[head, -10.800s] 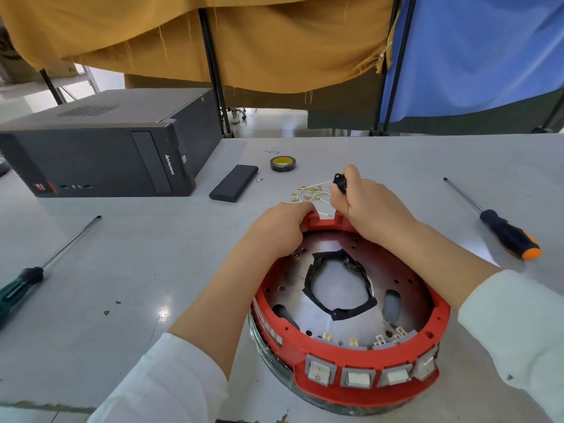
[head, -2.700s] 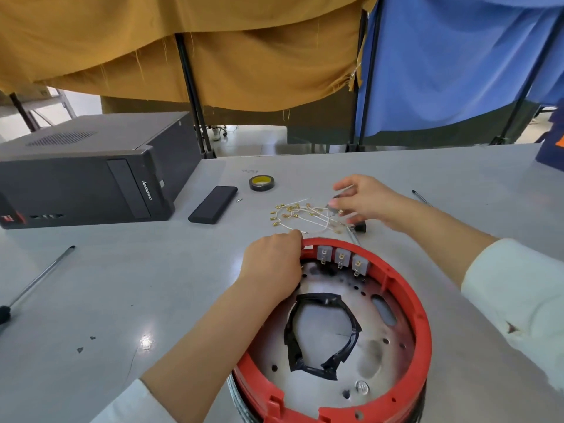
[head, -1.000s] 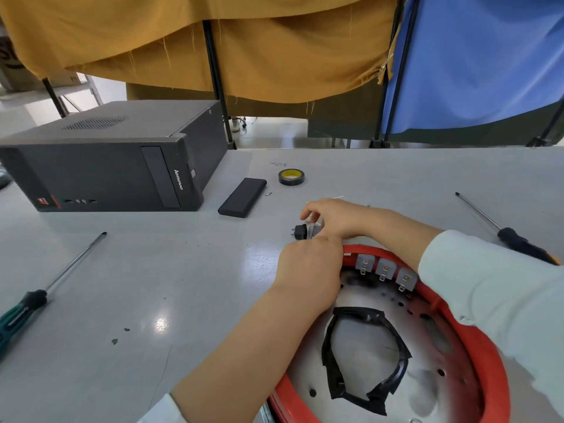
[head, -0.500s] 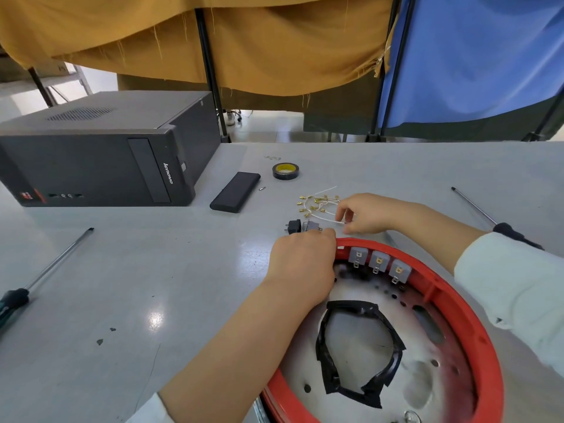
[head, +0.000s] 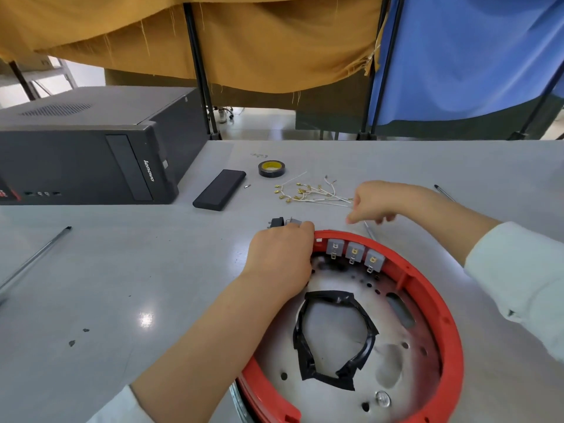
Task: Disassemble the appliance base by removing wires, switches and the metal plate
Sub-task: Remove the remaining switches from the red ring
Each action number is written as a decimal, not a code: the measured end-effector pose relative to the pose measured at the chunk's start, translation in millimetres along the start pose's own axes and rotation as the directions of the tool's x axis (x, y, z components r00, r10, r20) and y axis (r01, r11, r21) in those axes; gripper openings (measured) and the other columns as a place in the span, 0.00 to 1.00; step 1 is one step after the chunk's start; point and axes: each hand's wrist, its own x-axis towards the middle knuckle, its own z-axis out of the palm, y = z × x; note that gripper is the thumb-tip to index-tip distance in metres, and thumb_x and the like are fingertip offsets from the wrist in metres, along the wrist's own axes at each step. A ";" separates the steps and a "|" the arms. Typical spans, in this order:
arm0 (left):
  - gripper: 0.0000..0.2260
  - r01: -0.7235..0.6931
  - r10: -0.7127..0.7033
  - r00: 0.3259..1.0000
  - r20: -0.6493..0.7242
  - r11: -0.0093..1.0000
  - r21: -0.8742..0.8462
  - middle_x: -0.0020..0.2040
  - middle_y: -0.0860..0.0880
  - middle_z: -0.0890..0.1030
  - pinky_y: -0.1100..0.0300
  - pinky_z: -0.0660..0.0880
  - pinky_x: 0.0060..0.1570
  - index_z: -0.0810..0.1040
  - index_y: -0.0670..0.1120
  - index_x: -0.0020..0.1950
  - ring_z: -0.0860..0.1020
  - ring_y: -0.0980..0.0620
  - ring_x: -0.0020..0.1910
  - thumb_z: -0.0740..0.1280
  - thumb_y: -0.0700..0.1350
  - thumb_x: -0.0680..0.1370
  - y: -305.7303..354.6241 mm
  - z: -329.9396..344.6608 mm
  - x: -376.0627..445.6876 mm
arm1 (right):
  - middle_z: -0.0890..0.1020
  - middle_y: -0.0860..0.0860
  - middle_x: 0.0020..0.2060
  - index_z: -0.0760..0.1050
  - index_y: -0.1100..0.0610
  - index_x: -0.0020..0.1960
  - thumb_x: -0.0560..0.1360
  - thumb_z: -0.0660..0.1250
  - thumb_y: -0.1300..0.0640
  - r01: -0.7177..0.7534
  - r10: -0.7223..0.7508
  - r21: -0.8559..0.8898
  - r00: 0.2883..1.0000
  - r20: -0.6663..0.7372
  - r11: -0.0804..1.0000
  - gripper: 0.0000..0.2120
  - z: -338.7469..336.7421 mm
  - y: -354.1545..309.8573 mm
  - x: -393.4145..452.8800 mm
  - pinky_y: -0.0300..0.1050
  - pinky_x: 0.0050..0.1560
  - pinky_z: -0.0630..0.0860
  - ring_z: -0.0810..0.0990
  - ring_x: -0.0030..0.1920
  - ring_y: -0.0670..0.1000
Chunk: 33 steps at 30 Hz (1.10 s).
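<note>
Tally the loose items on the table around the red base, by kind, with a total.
Screwdrivers: 2
Tape rolls: 1
Black flat cases: 1
Computer towers: 1
Wire bundles: 1
Removed switches: 2
Total: 8

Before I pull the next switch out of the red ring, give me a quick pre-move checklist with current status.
1. Base steadied: left hand rests on the red ring at its far-left rim. Ok.
2. Switches left to pull: three grey switches sit in the ring's far wall, terminals bare. Ok.
3. Wires off: loose wires lie on the table beyond the ring. Ok.
4. Right hand free: hovers beyond the ring, fingers curled; whether it holds anything, cannot tell.
5. Removed parts clear: two removed switches lie right at the left fingertips, partly hidden. Cannot tell.
6. Metal plate out: it sits inside the ring. Not ok.
</note>
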 end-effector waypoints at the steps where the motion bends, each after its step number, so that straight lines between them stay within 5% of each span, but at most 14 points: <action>1: 0.10 0.002 -0.002 1.000 -0.001 1.000 0.003 0.56 0.46 0.77 0.56 0.62 0.38 0.69 0.47 0.57 0.77 0.42 0.51 0.60 0.46 0.77 0.0 0.0 -0.2 | 0.81 0.54 0.39 0.75 0.61 0.44 0.74 0.67 0.49 -0.074 0.078 -0.034 0.987 0.140 0.997 0.14 -0.4 2.8 -7.4 0.41 0.32 0.74 0.79 0.33 0.53; 3: 0.10 0.008 -0.008 1.000 0.003 1.000 0.007 0.55 0.46 0.77 0.56 0.63 0.38 0.69 0.47 0.58 0.77 0.42 0.50 0.60 0.46 0.77 0.1 0.2 -0.4 | 0.81 0.53 0.38 0.74 0.59 0.43 0.74 0.67 0.47 -0.154 0.176 -0.093 0.932 0.315 0.984 0.14 2.7 7.6 -16.1 0.39 0.30 0.71 0.78 0.30 0.51; 7: 0.12 0.016 -0.016 1.000 -0.005 1.000 0.013 0.56 0.46 0.77 0.56 0.63 0.38 0.69 0.47 0.60 0.77 0.42 0.51 0.59 0.45 0.77 -0.3 1.3 -1.0 | 0.79 0.56 0.31 0.74 0.62 0.37 0.72 0.70 0.57 -0.215 0.184 0.057 0.923 0.337 0.975 0.10 11.2 11.1 -17.7 0.37 0.26 0.72 0.75 0.25 0.51; 14: 0.13 0.013 -0.013 1.000 -0.015 1.000 0.027 0.56 0.47 0.77 0.56 0.62 0.37 0.68 0.47 0.61 0.77 0.43 0.50 0.59 0.42 0.76 -1.2 3.9 -0.3 | 0.77 0.58 0.28 0.71 0.65 0.36 0.73 0.61 0.66 -0.197 0.197 0.068 0.980 0.008 0.978 0.07 11.1 12.3 -0.7 0.44 0.31 0.76 0.76 0.27 0.54; 21: 0.16 0.020 -0.019 1.000 -0.021 0.999 0.036 0.56 0.47 0.76 0.56 0.63 0.37 0.68 0.47 0.63 0.77 0.43 0.51 0.59 0.41 0.75 -1.4 5.4 0.4 | 0.77 0.56 0.35 0.70 0.61 0.37 0.71 0.60 0.66 -0.212 0.205 -0.079 0.975 -0.082 0.974 0.04 16.3 21.4 -2.8 0.41 0.30 0.69 0.74 0.31 0.53; 23: 0.16 0.026 -0.025 0.999 -0.020 0.999 0.030 0.57 0.47 0.76 0.56 0.63 0.38 0.68 0.47 0.63 0.77 0.43 0.51 0.59 0.40 0.75 -1.2 5.1 0.2 | 0.75 0.55 0.43 0.71 0.59 0.43 0.72 0.60 0.63 -0.162 0.145 -0.064 0.964 -0.223 0.985 0.02 15.7 20.7 -4.9 0.42 0.33 0.70 0.76 0.37 0.54; 25: 0.15 0.042 -0.041 0.999 -0.016 0.999 0.020 0.56 0.48 0.76 0.57 0.63 0.38 0.69 0.47 0.62 0.77 0.43 0.51 0.60 0.39 0.75 -0.5 3.9 -0.6 | 0.74 0.52 0.47 0.72 0.57 0.49 0.75 0.60 0.59 0.009 0.045 0.147 0.933 -0.357 0.989 0.04 11.3 13.6 -11.6 0.46 0.40 0.73 0.76 0.44 0.53; 28: 0.15 0.080 -0.080 0.997 -0.006 0.997 0.025 0.57 0.49 0.76 0.57 0.63 0.38 0.68 0.48 0.61 0.77 0.43 0.52 0.60 0.39 0.74 2.0 2.2 -0.9 | 0.74 0.45 0.45 0.72 0.53 0.53 0.77 0.61 0.55 0.277 -0.108 0.485 0.932 -0.347 0.830 0.06 4.8 -11.4 -39.4 0.41 0.40 0.70 0.74 0.44 0.45; 33: 0.14 0.177 -0.179 0.982 0.059 0.984 0.036 0.58 0.47 0.76 0.56 0.65 0.40 0.67 0.48 0.61 0.77 0.43 0.55 0.61 0.43 0.76 4.5 -0.5 -2.5 | 0.75 0.48 0.48 0.70 0.52 0.60 0.75 0.61 0.52 0.337 -0.320 0.161 0.940 -0.120 0.928 0.14 25.7 -36.4 -80.0 0.47 0.51 0.73 0.76 0.50 0.51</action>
